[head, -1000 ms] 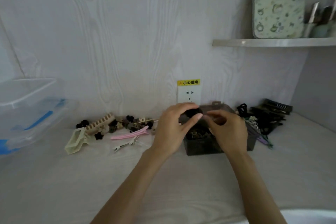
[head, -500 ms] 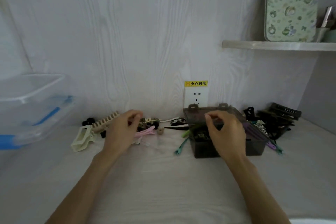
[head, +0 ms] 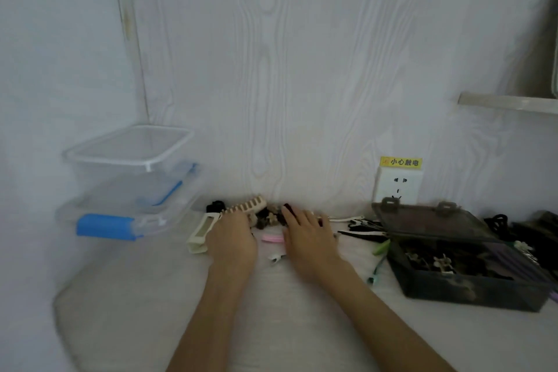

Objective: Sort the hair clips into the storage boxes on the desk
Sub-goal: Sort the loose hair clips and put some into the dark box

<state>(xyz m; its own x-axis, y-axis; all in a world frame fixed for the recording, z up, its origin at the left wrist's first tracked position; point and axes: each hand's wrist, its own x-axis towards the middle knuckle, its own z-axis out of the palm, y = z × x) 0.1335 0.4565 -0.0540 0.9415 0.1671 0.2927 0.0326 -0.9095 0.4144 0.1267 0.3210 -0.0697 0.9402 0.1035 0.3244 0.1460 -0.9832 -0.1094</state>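
Roughly midway: dark storage box (head: 462, 266) already holds clips, but both left hand (head: 232, 238) and right hand (head: 308, 238) reach into the loose hair clip pile (head: 265, 216) left of it, finger grip not discernible, clear boxes (head: 129, 187) apparently empty.

Desk (head: 271, 326) looks matt white, wall (head: 302, 69) is pale woodgrain laminate. Clear glossy plastic tubs (head: 129, 160) at 9 o'clock, smoky see-through plastic box (head: 471, 290) at 3, cream plastic claw clip (head: 200, 231) between.
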